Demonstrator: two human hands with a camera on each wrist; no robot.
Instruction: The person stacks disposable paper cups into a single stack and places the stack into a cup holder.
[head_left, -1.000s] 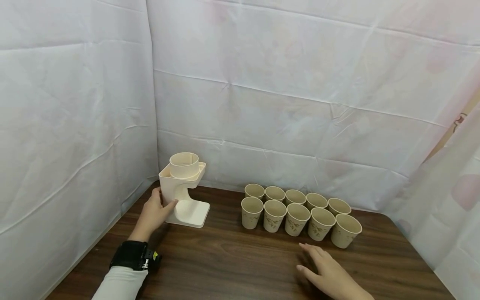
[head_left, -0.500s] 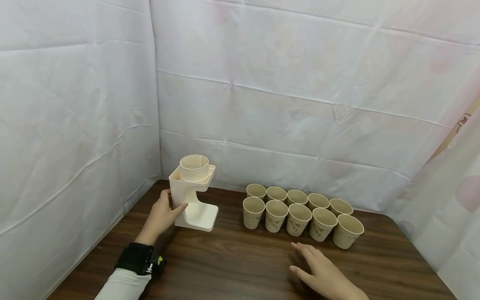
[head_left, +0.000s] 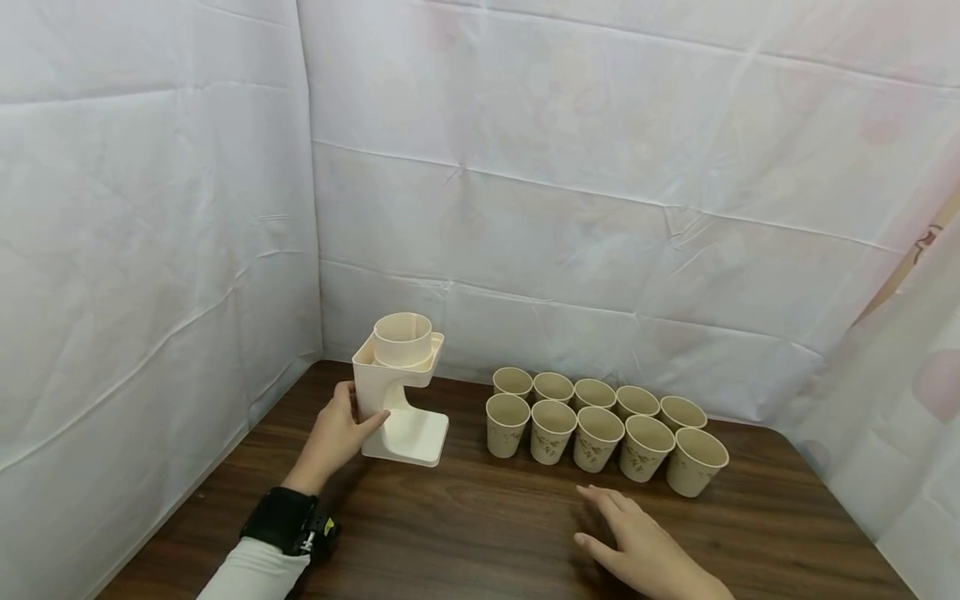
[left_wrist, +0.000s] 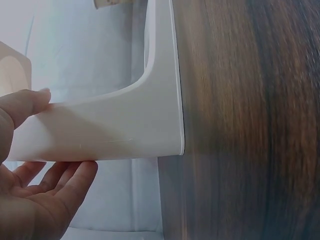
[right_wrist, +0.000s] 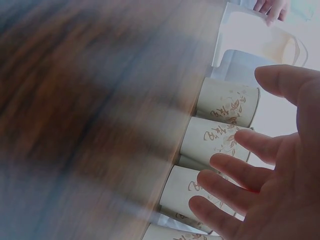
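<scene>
A cream plastic stand (head_left: 401, 400) stands upright at the left of the table. It is C-shaped, with a flat foot, a tray-like top and a round collar (head_left: 403, 340) rising from that top. My left hand (head_left: 333, 433) grips its upright column from the left. In the left wrist view the thumb (left_wrist: 32, 102) lies on one side of the column and the fingers (left_wrist: 75, 180) on the other. My right hand (head_left: 637, 542) is relaxed and holds nothing, in front of the patterned paper cups (head_left: 597, 442). The right wrist view shows its fingers spread, overlapping those cups.
The paper cups form two rows, a front one and a back row (head_left: 553, 388), to the right of the stand. White cloth (head_left: 480, 233) hangs behind and at both sides of the dark wood table (head_left: 465, 533).
The stand has slid right, towards the cups, with my left hand on it. My right hand has shifted slightly left. The cups stay where they were.
</scene>
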